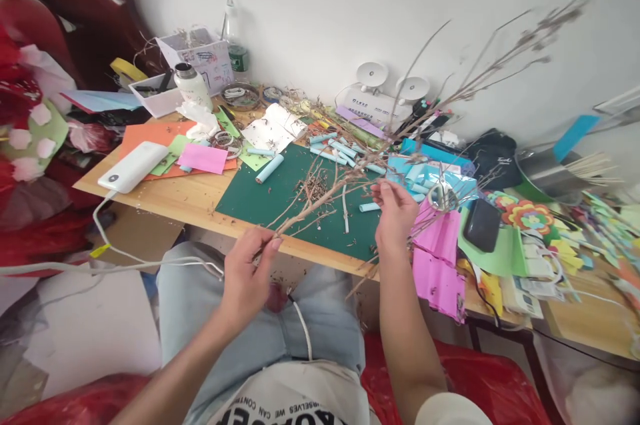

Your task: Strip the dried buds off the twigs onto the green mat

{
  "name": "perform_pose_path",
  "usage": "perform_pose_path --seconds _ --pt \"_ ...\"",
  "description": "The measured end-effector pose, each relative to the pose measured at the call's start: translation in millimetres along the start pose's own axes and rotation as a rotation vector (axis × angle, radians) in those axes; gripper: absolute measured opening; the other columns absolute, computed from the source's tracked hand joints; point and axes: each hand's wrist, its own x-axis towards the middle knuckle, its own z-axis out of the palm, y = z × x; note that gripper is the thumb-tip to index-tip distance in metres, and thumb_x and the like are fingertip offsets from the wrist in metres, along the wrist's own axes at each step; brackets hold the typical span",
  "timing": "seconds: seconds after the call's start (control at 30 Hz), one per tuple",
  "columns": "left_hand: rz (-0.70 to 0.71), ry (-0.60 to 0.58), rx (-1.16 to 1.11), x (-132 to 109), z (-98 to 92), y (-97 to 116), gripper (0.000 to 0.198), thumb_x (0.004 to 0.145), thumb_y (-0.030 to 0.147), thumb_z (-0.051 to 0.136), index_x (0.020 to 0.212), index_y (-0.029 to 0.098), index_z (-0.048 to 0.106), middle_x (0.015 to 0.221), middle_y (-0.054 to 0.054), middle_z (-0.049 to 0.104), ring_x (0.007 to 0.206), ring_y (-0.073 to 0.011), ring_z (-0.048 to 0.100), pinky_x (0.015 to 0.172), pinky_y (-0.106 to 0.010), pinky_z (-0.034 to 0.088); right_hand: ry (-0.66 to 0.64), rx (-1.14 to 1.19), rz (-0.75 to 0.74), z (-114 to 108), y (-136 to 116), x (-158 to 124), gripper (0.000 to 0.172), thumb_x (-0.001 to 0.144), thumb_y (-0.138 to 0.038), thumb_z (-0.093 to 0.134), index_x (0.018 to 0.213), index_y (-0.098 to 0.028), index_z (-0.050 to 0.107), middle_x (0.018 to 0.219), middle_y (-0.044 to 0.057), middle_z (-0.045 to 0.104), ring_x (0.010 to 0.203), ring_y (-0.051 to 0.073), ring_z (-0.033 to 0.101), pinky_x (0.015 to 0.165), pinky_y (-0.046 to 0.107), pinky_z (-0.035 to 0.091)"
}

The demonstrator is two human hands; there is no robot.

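A long dry branch (320,197) with many thin twigs slants across the table and up to the upper right. My left hand (250,266) is closed round its thick lower end at the table's front edge. Farther along, my right hand (393,211) pinches at a thin twig of the branch; the exact spot between the fingers is hard to make out. Under the branch lies a green cutting mat (245,201), with a heap of brown plant scraps (315,186) on it. Several light blue paper rolls (270,169) lie on and behind the mat.
A white power bank (133,167) with a cable, coloured paper (203,158) and a white bottle (193,85) stand or lie at left. On the right are a roll of clear tape (443,196), pink crepe paper (437,258), a black phone-like object (482,223) and a metal pot (545,175) holding sticks.
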Motion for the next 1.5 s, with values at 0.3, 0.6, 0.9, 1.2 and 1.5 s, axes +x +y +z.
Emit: perform_pose_path --seconds 0.3,0.6,0.9,1.2,1.5 --pt "0.351 0.032 0.151 64 51.5 13 0.019 0.097 0.03 0.047 0.092 0.022 0.064 0.096 -0.008 0.069 0.098 -0.0242 0.056 0.093 -0.042 0.044 -0.09 -0.052 0.086 0 20 -22 0.03 0.075 -0.044 0.068 0.085 -0.016 0.073 0.073 0.004 0.07 0.063 0.013 0.063 0.064 0.026 0.049" --pt "-0.162 -0.22 -0.281 22 60.8 30 0.031 0.096 0.043 0.044 0.079 0.022 0.06 0.07 0.002 0.059 0.064 -0.0131 0.052 0.059 -0.024 0.041 -0.038 -0.065 0.158 -21 34 -22 0.028 0.073 -0.042 0.071 0.085 -0.017 0.073 0.073 0.002 0.071 0.064 0.013 0.063 0.064 0.026 0.048" --pt "-0.386 0.034 -0.046 -43 36.7 -62 0.03 0.091 0.045 0.052 0.085 0.019 0.067 0.073 -0.001 0.067 0.064 -0.014 0.057 0.06 -0.024 0.045 -0.315 -0.158 0.159 5 30 -34 0.03 0.077 -0.041 0.066 0.094 -0.017 0.071 0.078 0.004 0.072 0.067 0.015 0.065 0.068 0.029 0.053" --pt "-0.314 0.026 0.132 -50 49.2 -89 0.034 0.091 0.048 0.051 0.093 0.02 0.071 0.082 -0.005 0.074 0.068 -0.0173 0.064 0.067 -0.027 0.049 -0.408 -0.19 0.129 44 48 -39 0.04 0.081 -0.035 0.054 0.115 -0.015 0.063 0.091 0.007 0.071 0.068 0.015 0.065 0.063 0.028 0.052" --pt "-0.26 0.015 0.194 -51 57.4 -95 0.033 0.092 0.046 0.05 0.09 0.02 0.071 0.074 -0.003 0.071 0.062 -0.0152 0.062 0.063 -0.025 0.045 -0.372 -0.094 0.282 70 48 -6 0.034 0.068 -0.047 0.073 0.082 -0.017 0.067 0.061 -0.003 0.059 0.045 0.008 0.047 0.04 0.021 0.034"
